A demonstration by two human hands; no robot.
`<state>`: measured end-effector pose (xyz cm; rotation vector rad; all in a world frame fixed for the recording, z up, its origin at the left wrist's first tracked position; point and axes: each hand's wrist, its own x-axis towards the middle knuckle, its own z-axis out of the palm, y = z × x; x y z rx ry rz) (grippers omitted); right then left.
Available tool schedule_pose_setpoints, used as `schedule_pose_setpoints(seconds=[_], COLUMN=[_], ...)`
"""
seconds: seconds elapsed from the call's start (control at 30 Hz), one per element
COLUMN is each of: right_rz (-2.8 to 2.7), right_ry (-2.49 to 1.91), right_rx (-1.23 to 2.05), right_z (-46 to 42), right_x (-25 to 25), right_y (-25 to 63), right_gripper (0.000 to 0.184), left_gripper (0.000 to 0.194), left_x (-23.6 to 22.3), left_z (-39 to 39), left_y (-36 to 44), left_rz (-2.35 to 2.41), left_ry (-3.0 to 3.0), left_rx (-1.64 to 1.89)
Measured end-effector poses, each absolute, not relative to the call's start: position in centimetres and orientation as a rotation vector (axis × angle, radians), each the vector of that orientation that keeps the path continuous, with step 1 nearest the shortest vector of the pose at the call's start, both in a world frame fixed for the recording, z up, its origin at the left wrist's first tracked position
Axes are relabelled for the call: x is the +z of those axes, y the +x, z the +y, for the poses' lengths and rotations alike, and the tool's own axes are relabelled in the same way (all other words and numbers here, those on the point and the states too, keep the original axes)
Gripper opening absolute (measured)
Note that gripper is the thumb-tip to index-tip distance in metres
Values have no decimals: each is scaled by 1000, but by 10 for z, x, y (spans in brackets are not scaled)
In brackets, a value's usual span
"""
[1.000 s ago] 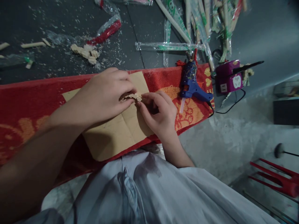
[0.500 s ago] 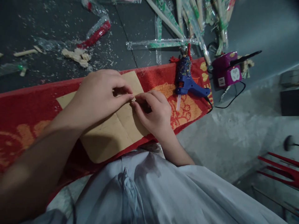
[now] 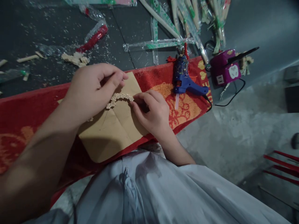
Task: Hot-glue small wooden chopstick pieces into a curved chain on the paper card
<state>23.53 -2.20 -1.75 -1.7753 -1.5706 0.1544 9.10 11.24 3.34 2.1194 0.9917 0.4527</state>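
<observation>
A curved strip of small pale pieces [image 3: 119,98] lies on a creased brown cardboard sheet [image 3: 112,130], which rests on a red patterned cloth [image 3: 28,112]. My left hand [image 3: 92,88] hovers just above the strip's left part, fingers curled loosely and nothing visible in them. My right hand [image 3: 151,112] rests on the cardboard with its fingertips pinched at the strip's right end.
A blue glue gun [image 3: 184,79] lies on the cloth to the right, its cord running to a purple socket box [image 3: 225,70]. Wrapped sticks [image 3: 177,21], a red-ended wrapper [image 3: 93,35] and pale cut bits [image 3: 74,58] litter the dark floor beyond. Red bars [image 3: 285,166] show at the far right.
My left hand has lifted up and left off the strip, uncovering its curved length on the cardboard. My right hand stays at the strip's right end. The view shifted slightly.
</observation>
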Motion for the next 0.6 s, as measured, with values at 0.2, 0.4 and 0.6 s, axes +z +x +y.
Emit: schedule_pose_setpoints(seconds=[0.2, 0.4, 0.6], right_rz=[-1554, -1573, -1601], right_ry=[-1808, -1808, -1769], right_rx=[235, 171, 122], right_z=[-21, -20, -19], right_x=[-20, -22, -22], right_y=[236, 236, 236], right_gripper=[17, 19, 21], left_gripper=[26, 14, 23], left_x=[40, 50, 43], left_z=[110, 112, 120], left_y=[91, 88, 86], left_rz=[1111, 1106, 802], left_ry=[2049, 2044, 2473], left_rx=[603, 672, 350])
